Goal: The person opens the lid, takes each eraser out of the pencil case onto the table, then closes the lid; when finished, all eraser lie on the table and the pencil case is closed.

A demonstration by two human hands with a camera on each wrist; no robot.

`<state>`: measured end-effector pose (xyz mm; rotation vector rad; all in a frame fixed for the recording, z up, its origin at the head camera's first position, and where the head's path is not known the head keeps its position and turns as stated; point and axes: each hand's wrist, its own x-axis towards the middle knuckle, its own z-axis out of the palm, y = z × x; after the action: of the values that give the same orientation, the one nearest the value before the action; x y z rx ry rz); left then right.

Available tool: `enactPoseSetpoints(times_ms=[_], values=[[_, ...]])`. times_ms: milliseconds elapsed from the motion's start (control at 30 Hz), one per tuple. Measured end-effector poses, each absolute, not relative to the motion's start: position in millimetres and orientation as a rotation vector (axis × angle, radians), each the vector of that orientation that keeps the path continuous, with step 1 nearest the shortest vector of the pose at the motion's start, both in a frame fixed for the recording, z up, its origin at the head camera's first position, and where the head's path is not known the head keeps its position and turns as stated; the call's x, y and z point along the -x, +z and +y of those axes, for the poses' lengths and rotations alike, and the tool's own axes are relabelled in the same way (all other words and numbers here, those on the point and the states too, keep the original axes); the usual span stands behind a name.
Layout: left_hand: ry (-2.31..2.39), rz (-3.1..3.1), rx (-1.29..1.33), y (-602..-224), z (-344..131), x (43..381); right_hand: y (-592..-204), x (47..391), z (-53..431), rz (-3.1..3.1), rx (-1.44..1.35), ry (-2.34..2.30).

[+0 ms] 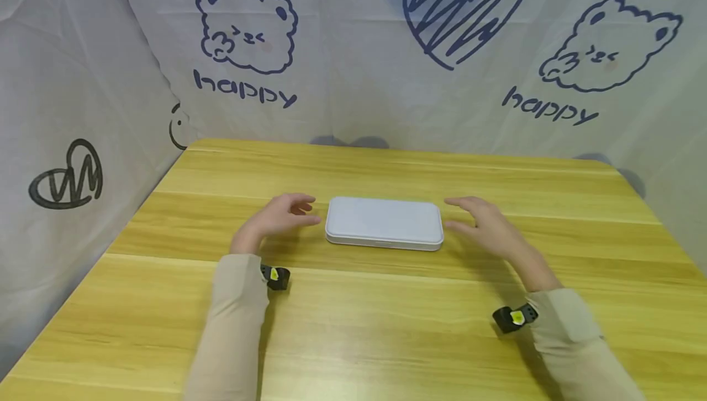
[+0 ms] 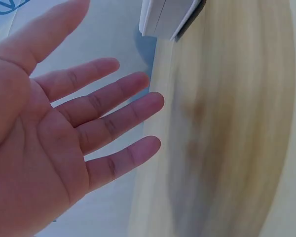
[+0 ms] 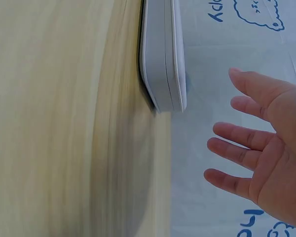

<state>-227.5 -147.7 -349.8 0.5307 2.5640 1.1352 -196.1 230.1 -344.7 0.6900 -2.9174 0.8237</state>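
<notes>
A flat white case point(image 1: 383, 221) with rounded corners lies closed near the middle of the wooden table. Just off its left end is my left hand point(image 1: 282, 214), fingers extended and holding nothing. My right hand point(image 1: 483, 223) hovers a little beyond the right end, thumb and fingers apart. Neither hand touches the case. The left wrist view shows the open palm point(image 2: 34, 143) and a corner of the case point(image 2: 167, 17) at the top. In the right wrist view the spread fingers of the right hand point(image 3: 266, 143) are apart from the case's end point(image 3: 163, 59). What the case contains is hidden.
The wood-grain table point(image 1: 353, 327) extends around the case on all sides. Behind it hangs a pale cloth point(image 1: 353, 51) printed with bears, hearts and the word "happy". Another cloth point(image 1: 66, 94) hangs along the left. A small black device sits at each wrist.
</notes>
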Motion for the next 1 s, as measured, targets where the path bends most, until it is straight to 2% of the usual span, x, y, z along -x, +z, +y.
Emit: enactPoseSetpoints(times_ms=[433, 1000], values=[[1.329, 2.416, -0.539, -361, -140, 233, -348, 203, 203, -2.876, -0.819, 0.842], [1.348, 2.370, -0.529, -370, -134, 235, -349, 205, 175, -2.836, -1.024, 0.772]])
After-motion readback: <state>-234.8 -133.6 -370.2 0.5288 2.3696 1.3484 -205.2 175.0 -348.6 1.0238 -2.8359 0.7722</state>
